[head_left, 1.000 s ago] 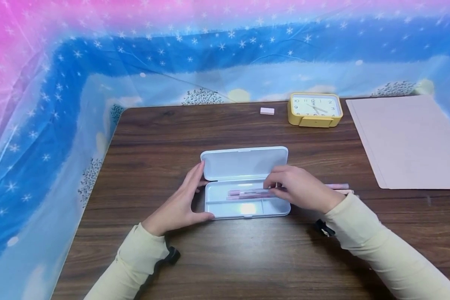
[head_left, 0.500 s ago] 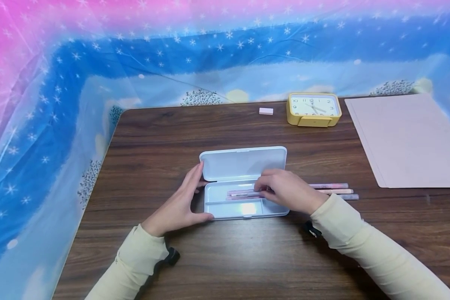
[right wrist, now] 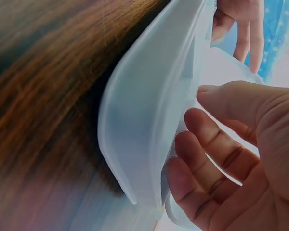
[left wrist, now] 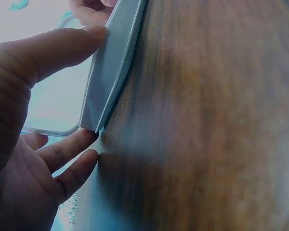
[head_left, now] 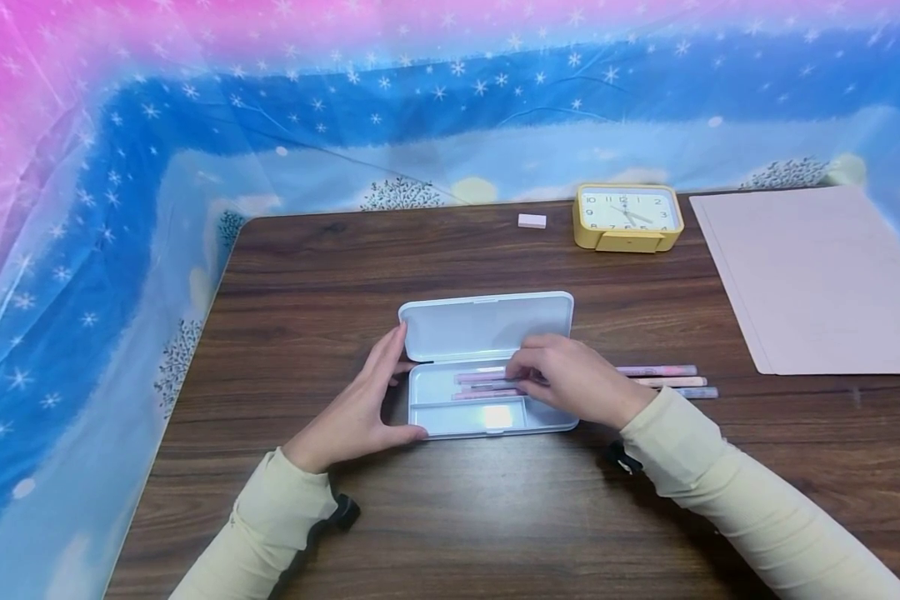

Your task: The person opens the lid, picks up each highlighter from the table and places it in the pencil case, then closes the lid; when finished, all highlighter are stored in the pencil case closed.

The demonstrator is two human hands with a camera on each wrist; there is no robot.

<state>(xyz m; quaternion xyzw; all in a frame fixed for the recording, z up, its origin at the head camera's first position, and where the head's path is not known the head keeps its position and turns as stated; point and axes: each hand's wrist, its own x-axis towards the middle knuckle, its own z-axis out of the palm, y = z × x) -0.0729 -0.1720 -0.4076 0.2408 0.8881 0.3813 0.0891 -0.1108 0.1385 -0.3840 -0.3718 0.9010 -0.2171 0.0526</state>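
Observation:
An opened white pencil case [head_left: 465,421] lies on the table, its lid [head_left: 487,329] tilted up at the back. Inside, several pinkish pens [head_left: 474,378] lie lengthwise in the rear compartment. My left hand [head_left: 352,412] holds the case's left end, thumb at the front corner and fingers at the back. The left wrist view shows that thumb [left wrist: 82,45] against the case wall. Over the right half of the case, my right hand [head_left: 577,375] reaches in with curled fingers, pinching a pen. In the right wrist view those fingers [right wrist: 197,154] are bent inside the rim, the pen hidden.
To the right of the case, several more pens [head_left: 667,382] lie on the dark wooden table [head_left: 330,275]. A small pink eraser [head_left: 532,221] and a yellow alarm clock [head_left: 628,218] stand at the back. A pale pink folder [head_left: 817,283] lies at the right.
My right hand has moved slightly left within the case, uncovering more of the pens on the table. The pens inside have shifted apart a little. The left hand keeps its place.

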